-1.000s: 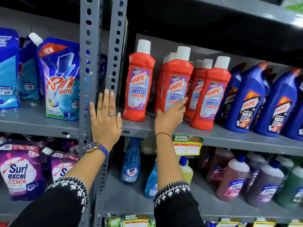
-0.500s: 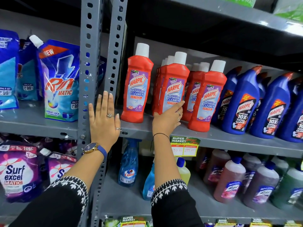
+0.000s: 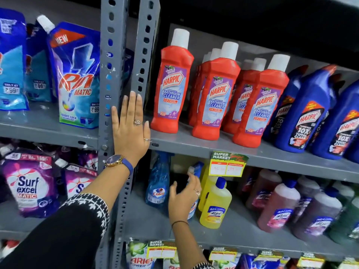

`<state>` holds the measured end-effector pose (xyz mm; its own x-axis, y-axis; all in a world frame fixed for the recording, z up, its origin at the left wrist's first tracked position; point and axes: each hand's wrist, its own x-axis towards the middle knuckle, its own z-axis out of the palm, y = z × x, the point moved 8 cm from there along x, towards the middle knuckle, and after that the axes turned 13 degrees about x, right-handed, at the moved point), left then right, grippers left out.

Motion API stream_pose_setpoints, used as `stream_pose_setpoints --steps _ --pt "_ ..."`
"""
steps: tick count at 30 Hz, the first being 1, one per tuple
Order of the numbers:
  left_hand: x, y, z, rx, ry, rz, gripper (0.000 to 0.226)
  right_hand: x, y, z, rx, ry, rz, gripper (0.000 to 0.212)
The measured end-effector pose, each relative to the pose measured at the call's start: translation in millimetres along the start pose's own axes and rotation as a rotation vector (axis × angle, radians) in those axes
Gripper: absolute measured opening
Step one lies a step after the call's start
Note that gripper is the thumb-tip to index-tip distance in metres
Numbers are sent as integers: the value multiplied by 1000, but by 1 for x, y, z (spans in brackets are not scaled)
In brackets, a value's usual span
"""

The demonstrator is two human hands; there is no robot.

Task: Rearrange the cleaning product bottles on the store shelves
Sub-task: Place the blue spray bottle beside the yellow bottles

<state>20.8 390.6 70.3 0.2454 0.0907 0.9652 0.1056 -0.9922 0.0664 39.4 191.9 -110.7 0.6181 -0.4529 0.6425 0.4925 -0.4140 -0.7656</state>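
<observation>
Your left hand [image 3: 130, 131] lies flat and open on the shelf upright [image 3: 113, 78], apparently bracing you. At five o'clock from it, your right hand [image 3: 183, 200] reaches – fingers spread, holding nothing – toward a blue Colin spray bottle [image 3: 196, 169] beside the yellow Lizol bottle [image 3: 214, 205] on the lower shelf [image 3: 151, 224].

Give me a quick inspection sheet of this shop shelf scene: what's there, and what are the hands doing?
Surface: grey metal shelf, several tiers, perforated upright post.
Job's things: red Harpic bottles upright in rows; blue Harpic bottles beside them; below, blue spray bottle, yellow bottle, pinkish bottles.
Clutter: detergent pouches in the neighbouring bay; price tag on the shelf edge.
Hands: left hand flat on the post, open; right hand open, reaching at a second spray bottle, grasp not clear.
Cables: nothing seen.
Surroundings: more packs on the bottom tier.
</observation>
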Motion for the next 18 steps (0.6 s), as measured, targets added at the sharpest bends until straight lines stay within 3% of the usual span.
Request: stream_pose_setpoints --steps 4,9,18 --pt "-1 0 1 22 3 0 69 4 55 -18 -30 5 243 76" --pt "0 1 -2 24 6 2 68 12 91 -9 69 -131 429 92" --pt "1 1 -6 26 -1 3 65 20 110 -8 -6 -257 486 54"
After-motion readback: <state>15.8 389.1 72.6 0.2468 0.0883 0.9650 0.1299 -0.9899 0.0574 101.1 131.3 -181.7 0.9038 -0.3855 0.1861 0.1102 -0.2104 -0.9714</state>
